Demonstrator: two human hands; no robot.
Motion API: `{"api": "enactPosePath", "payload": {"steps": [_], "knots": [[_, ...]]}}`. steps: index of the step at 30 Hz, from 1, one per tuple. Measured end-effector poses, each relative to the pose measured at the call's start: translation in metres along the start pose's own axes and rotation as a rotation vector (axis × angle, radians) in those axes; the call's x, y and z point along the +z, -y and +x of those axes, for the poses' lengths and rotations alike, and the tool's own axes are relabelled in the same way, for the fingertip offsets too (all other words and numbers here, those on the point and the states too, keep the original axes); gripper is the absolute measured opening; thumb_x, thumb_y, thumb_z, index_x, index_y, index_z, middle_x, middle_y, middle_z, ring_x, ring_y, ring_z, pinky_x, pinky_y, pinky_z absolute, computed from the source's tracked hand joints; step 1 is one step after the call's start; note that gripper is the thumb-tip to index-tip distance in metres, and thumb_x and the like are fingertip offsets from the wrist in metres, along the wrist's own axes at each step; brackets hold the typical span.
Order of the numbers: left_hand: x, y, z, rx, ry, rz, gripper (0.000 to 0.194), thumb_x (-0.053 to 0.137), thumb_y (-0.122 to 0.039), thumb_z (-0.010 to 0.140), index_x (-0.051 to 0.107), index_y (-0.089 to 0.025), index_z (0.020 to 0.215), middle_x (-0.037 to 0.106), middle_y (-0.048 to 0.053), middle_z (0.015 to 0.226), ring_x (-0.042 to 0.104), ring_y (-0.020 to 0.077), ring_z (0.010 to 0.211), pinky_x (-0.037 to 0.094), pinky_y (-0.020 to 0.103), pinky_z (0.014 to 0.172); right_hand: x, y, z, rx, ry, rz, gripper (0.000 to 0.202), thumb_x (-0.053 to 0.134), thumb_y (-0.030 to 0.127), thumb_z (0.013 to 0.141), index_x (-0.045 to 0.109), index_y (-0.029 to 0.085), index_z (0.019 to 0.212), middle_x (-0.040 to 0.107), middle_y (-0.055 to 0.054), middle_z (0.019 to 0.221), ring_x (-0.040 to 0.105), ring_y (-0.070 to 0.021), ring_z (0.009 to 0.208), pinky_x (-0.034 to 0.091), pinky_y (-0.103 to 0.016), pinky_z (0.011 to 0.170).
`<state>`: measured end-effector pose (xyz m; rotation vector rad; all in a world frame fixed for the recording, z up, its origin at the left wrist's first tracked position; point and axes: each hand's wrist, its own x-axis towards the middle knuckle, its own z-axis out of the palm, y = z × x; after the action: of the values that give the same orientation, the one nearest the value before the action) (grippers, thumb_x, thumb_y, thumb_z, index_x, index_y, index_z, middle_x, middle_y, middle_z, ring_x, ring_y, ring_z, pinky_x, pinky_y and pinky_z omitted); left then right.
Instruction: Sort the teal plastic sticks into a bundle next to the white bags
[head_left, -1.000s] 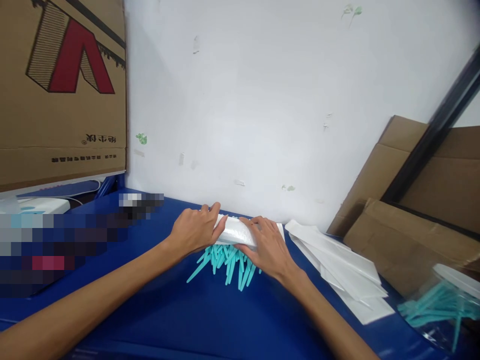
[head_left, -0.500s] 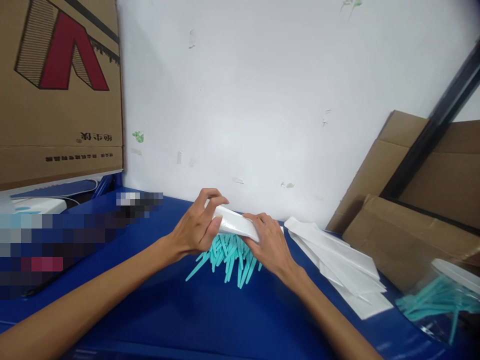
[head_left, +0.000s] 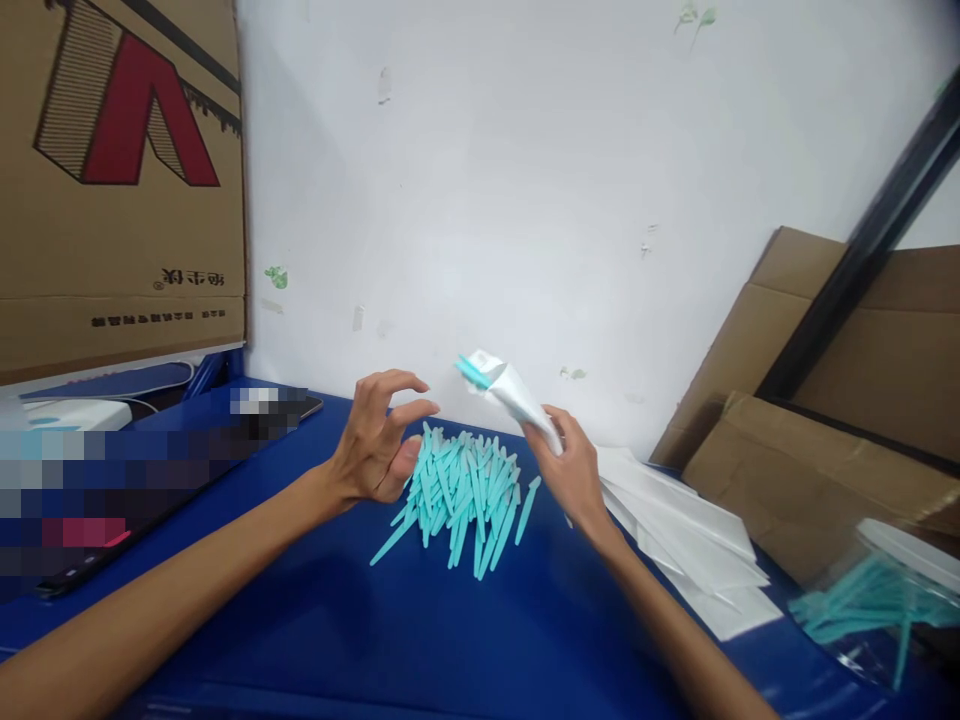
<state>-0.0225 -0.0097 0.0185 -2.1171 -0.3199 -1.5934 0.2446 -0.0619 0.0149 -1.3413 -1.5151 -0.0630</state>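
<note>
Against the white wall, on the blue bench (head_left: 450, 630), the right hand (head_left: 574, 470) has lifted the white sleeve (head_left: 510, 392), now grasped and tilted, off the teal sticks (head_left: 461, 495), while the left hand (head_left: 375, 445), released, hovers beside them.

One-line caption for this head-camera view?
Right hand lifts a white sleeve above turquoise sticks; left hand open beside them.

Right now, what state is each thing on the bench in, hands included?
Left hand: open, fingers curled, holding nothing, beside the sticks.
Right hand: raised, gripping the pouch.
Pouch: lifted off the bench, tilted, teal tips showing at its upper end.
Sticks: loose heap lying on the bench.
Empty pouches: flat, stacked right of the heap.
Container: clear, holds more sticks.
</note>
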Motion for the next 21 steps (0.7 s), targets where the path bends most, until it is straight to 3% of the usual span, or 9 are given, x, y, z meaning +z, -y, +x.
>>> {"api": "enactPosePath", "payload": {"steps": [8,17,21], "knots": [[0.004,-0.004,-0.004,0.01,0.126,-0.014,0.036,0.042,-0.021,0.083,0.046,-0.02,0.119,0.048,0.013,0.114,0.048,0.0295,0.104,0.041,0.048,0.084,-0.009,0.003,0.005,0.133,-0.181,0.209,0.048,0.059,0.055,0.085,0.056,0.02,0.117,0.065,-0.006,0.105,0.059,-0.0235,0.089,0.045,-0.032,0.071],[0.008,-0.02,-0.005,-0.022,0.269,-0.055,0.034,0.044,-0.017,0.084,0.046,-0.017,0.118,0.047,0.014,0.112,0.046,0.0279,0.101,0.042,0.047,0.084,-0.007,0.007,0.0,0.099,-0.166,0.198,0.043,0.054,0.054,0.089,0.059,0.02,0.114,0.067,-0.007,0.102,0.061,-0.0243,0.087,0.047,-0.036,0.076],[0.011,-0.026,-0.007,0.023,0.31,-0.069,0.034,0.044,-0.016,0.084,0.047,-0.017,0.117,0.047,0.014,0.113,0.046,0.0276,0.101,0.043,0.046,0.083,-0.009,0.008,0.0,0.06,-0.193,0.2,0.047,0.049,0.052,0.092,0.056,0.018,0.123,0.065,-0.011,0.115,0.06,-0.0265,0.101,0.047,-0.039,0.087]]}}
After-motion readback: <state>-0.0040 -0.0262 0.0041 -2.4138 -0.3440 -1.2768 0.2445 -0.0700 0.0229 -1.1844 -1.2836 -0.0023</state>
